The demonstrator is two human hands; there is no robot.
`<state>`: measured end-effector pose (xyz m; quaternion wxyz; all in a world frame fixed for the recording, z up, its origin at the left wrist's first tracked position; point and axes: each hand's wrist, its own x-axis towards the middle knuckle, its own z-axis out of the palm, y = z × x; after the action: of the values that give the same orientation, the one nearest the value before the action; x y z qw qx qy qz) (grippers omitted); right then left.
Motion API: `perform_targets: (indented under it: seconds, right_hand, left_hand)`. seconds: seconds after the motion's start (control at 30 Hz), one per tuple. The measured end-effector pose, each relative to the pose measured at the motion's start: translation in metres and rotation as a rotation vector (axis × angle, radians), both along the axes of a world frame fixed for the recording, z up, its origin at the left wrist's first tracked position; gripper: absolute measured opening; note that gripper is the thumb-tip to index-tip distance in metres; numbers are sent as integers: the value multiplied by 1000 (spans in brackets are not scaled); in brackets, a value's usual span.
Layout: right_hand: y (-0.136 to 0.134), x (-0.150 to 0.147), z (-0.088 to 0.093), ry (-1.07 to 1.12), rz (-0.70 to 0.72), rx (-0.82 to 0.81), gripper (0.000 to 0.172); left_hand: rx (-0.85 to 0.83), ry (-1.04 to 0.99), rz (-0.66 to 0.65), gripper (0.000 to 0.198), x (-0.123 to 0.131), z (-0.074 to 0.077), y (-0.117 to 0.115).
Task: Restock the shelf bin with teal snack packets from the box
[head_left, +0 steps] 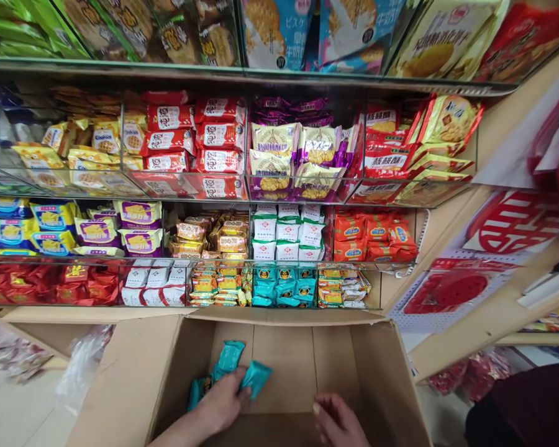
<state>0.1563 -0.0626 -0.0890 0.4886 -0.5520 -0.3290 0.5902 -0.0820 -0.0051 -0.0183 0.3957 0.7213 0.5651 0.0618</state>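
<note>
Inside an open cardboard box (289,315), my left hand (218,400) grips a teal snack packet (257,376) between thumb and fingers. More teal packets (229,357) lie in the box's left corner, beside and partly under that hand. My right hand (340,421) hangs over the right part of the box with its fingers curled and a gap by the thumb; nothing shows in it. Matching teal packets (284,290) fill a compartment of the lowest shelf row, straight above the box's far edge.
Glass-fronted shelves hold red packets (218,146), purple-and-cream biscuits (274,167), white-and-green packets (287,233) and orange packets (351,236). The box's left flap (125,372) folds outward. A plastic bag (84,366) hangs at left. A dark-clothed person (526,406) is at the lower right.
</note>
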Motion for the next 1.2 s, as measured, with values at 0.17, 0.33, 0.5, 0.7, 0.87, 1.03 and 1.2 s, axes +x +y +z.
perform_targets:
  seconds: [0.17,0.33,0.5,0.7,0.87,1.03,1.2]
  right_hand:
    - [18,-26,58,59,-40,85,47]
    - [26,-24,69,118,-175,199,27]
    - [14,-19,68,40,-189,221,24]
    - [-1,-22,55,-127,-42,377,18]
    - [-7,-26,55,-228,38,496,15]
    - [-9,-33,61,-29,-142,462,32]
    - [-4,-36,51,129,-248,212,38]
  left_hand:
    - [-270,-469,-90,30,51,28,2]
    - [-309,-729,25,45,77,33,-7]
    - [-564,-918,286,45,76,29,-14]
    - [-818,-1164,537,41,70,29,-15]
    - [-632,-1236,467,31,73,33,-14]
    - [-388,-1249,303,48,78,39,-18]
    - [-285,-1182,261,66,81,40,-22]
